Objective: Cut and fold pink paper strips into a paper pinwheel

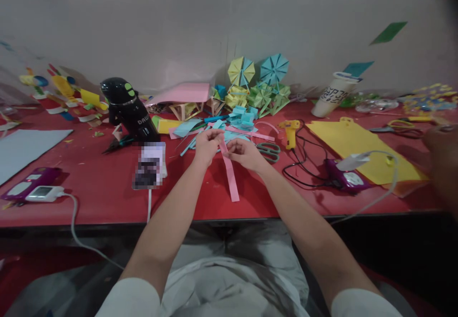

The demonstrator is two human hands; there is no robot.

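A long pink paper strip [231, 178] hangs down toward the front of the red table, its upper end between my two hands. My left hand [208, 144] pinches the strip near its top. On the strip's right side, my right hand [245, 154] has its thumb and fingertips closed on the paper a little lower. Just beyond my hands lies a heap of blue and pink paper strips [236, 137]. Scissors with grey-green handles [269, 152] rest right beside my right hand, their blades hidden.
A yellow glue gun [290, 133] with a black cord and yellow paper sheets [358, 150] are to the right. Left stand a black bottle [130, 112] and a phone [150, 164]. Folded paper shapes [259, 88] line the divider. Another person's blurred hand [442, 155] shows at far right.
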